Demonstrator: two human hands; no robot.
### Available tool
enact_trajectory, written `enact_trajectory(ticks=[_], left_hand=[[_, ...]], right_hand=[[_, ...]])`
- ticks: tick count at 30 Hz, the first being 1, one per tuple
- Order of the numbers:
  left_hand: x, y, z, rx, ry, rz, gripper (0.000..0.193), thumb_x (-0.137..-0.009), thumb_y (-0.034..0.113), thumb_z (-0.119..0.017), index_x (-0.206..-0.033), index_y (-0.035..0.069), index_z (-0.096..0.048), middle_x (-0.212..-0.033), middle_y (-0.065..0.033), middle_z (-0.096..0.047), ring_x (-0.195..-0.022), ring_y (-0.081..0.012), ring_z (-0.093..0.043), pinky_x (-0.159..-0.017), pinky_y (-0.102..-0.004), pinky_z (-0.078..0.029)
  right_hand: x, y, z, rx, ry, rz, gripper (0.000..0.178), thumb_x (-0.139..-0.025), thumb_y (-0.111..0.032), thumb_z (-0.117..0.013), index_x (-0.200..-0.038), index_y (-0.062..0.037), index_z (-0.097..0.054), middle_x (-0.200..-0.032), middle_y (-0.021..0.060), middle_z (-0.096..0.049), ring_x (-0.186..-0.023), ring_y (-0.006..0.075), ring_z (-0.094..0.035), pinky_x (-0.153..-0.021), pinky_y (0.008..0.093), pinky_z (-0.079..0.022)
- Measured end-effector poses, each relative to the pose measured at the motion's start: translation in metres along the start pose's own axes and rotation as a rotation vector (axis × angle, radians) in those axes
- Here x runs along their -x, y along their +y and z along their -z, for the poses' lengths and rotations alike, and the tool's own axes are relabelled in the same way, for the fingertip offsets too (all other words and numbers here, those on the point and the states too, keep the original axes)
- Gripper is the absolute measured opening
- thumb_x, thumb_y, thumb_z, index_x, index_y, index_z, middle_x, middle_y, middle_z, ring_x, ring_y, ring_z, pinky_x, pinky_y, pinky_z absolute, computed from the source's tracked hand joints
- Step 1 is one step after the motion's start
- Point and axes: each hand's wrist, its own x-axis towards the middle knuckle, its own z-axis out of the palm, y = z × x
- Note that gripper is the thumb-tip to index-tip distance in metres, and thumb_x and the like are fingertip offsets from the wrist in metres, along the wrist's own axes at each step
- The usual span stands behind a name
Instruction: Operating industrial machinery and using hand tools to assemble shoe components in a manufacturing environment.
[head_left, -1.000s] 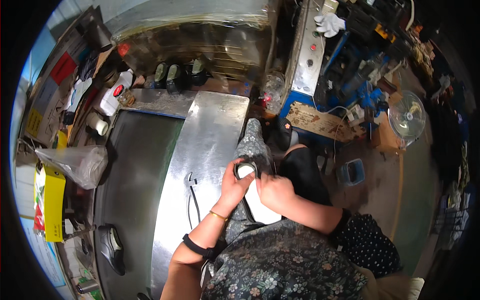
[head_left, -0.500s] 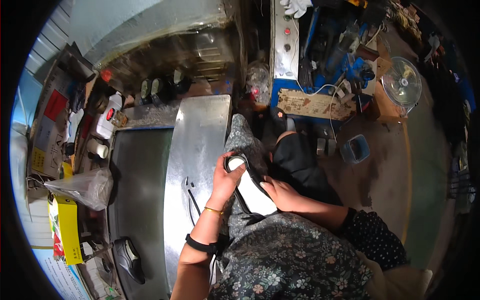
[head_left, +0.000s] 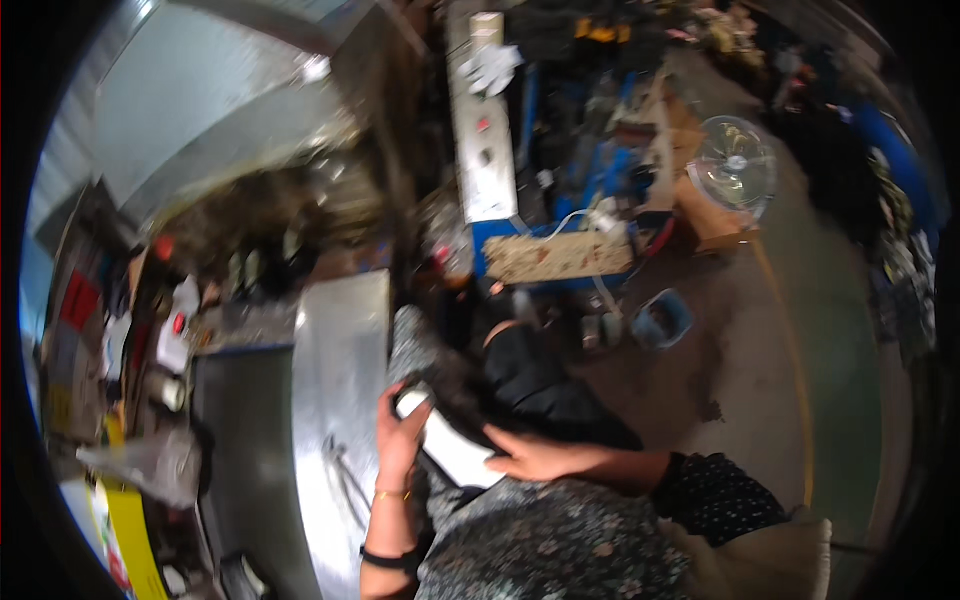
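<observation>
A dark shoe with a white insole (head_left: 455,448) lies across my lap, its open side facing up. Around its far end my left hand (head_left: 400,440) is closed, with the thumb pressed on the white insole. My right hand (head_left: 535,458) grips the shoe's right side, fingers at the dark edge; motion blur hides the exact finger contact. Beside my left forearm, a dark pincer-like tool (head_left: 345,475) rests on the metal bench top (head_left: 335,400). Another black shoe (head_left: 240,578) sits at the lower left, partly cut off by the view's rim.
Left of the metal top runs a dark belt-like surface (head_left: 240,430). A clear plastic bag (head_left: 165,465) and a yellow box (head_left: 135,540) stand along its left side. Ahead are a blue machine (head_left: 560,262), a fan (head_left: 735,165) and a blue bin (head_left: 662,318) on the floor.
The whole view has shifted, so the surroundings sit lower and further left, and it is blurred. My hands still hold the shoe on my lap; the right hand's fingers now look more spread.
</observation>
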Motion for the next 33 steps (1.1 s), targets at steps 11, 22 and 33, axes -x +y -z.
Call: enact_trajectory(ticks=[11, 22, 33], left_hand=[[0.003, -0.002, 0.002, 0.057, -0.048, -0.043, 0.049, -0.082, -0.002, -0.070, -0.126, 0.001, -0.051, -0.112, -0.0084, -0.058, -0.098, -0.0162, -0.055, -0.091, -0.0280, -0.045], [0.006, 0.003, -0.009, -0.060, 0.036, -0.117, 0.049, -0.079, -0.004, -0.069, -0.124, 0.001, -0.052, -0.109, -0.0101, -0.059, -0.099, -0.0186, -0.055, -0.094, -0.0305, -0.044], [0.003, -0.010, 0.001, 0.014, -0.039, -0.039, 0.047, -0.080, 0.003, -0.070, -0.124, 0.001, -0.053, -0.118, -0.0141, -0.057, -0.108, -0.0223, -0.053, -0.099, -0.0335, -0.041]], right_hand=[[0.007, -0.039, 0.038, 0.004, -0.353, -0.111, 0.071, -0.104, -0.036, -0.039, -0.152, 0.0065, -0.007, -0.153, 0.0320, -0.024, -0.143, 0.0387, -0.028, -0.117, 0.0390, -0.025], [-0.001, -0.053, 0.001, 0.366, -0.009, -0.092, 0.059, -0.085, -0.016, -0.053, -0.129, 0.0178, -0.034, -0.089, 0.0291, -0.067, -0.077, 0.0433, -0.067, -0.066, 0.0467, -0.055], [0.012, -0.059, 0.003, 0.273, 0.122, -0.131, 0.061, -0.083, -0.018, -0.052, -0.136, 0.0090, -0.039, -0.121, 0.0291, -0.060, -0.097, 0.0406, -0.066, -0.082, 0.0480, -0.053]])
